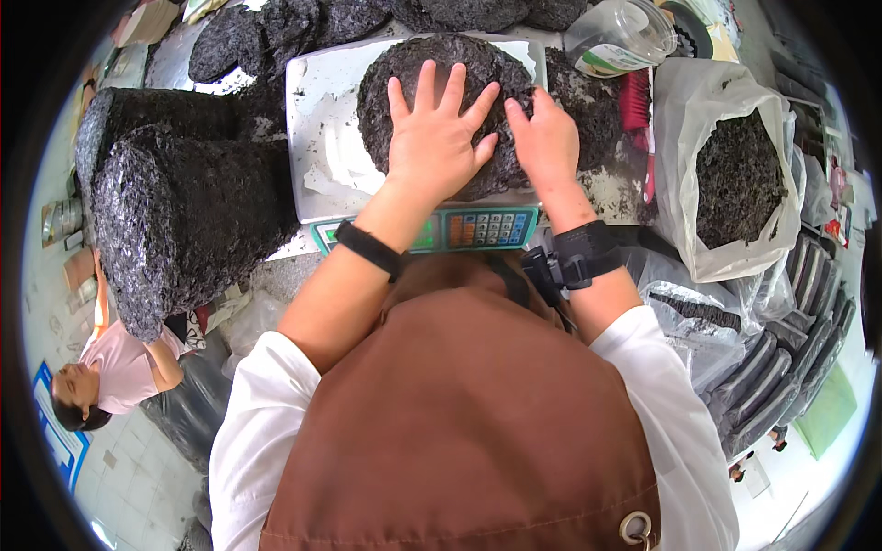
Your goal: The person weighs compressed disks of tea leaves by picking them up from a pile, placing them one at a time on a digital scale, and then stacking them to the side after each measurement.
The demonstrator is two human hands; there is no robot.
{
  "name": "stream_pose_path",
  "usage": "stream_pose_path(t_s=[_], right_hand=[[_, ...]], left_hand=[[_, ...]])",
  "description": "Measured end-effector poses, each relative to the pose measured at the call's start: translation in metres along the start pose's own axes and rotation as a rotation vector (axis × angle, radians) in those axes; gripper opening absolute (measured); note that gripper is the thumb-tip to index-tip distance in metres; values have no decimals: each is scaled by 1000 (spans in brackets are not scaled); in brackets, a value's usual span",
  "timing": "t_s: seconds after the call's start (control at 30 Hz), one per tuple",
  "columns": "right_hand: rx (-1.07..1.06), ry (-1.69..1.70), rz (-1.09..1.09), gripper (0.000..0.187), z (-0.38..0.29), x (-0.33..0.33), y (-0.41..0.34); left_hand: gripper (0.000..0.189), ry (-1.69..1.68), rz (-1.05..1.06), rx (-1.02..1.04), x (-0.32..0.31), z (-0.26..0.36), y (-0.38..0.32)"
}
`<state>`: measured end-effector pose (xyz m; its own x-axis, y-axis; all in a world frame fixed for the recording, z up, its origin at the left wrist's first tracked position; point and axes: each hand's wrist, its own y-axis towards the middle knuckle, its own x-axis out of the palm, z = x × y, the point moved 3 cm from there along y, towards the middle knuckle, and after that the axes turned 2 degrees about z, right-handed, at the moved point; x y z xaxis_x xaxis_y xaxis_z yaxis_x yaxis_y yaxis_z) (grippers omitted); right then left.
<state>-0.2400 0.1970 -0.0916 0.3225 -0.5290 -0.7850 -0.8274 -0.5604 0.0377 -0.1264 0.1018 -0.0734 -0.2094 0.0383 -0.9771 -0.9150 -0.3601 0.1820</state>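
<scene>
My left hand (437, 138) lies flat with fingers spread on a round cake of dark dried seaweed (377, 103). The cake rests on the steel tray (324, 138) of a digital scale. At the cake's right edge is my right hand (550, 141), thumb and forefinger touching the rim. Its other fingers are hidden, so a grip on the edge cannot be made out. The scale's green keypad panel (489, 229) faces me, its lit display partly behind my left wrist.
Tall stacks of seaweed cakes (200, 213) stand left; more cakes (317, 27) lie behind the scale. To the right are a clear plastic jar (617, 41), a red brush (635, 103), an open bag of seaweed (741, 182) and packed bags (778, 386). Another person (120, 372) is at left.
</scene>
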Motion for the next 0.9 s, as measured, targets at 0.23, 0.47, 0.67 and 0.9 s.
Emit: stream_pose_path(t_s=[0.23,0.47,0.67,0.9], right_hand=[[533,931,397,23,37,-19,4],[343,274,96,50,116,-84,30],[367,891,-179,56,31,-53,-82],[447,1317,-391,46,-44,26,-5]], left_hand=[[56,0,-35,-10,5,-1,-2],[57,-131,46,-10,-15,-4,0],[54,-547,320,-299,-32,-76,-13],[64,-556,318,-406,-75,-92,-65]])
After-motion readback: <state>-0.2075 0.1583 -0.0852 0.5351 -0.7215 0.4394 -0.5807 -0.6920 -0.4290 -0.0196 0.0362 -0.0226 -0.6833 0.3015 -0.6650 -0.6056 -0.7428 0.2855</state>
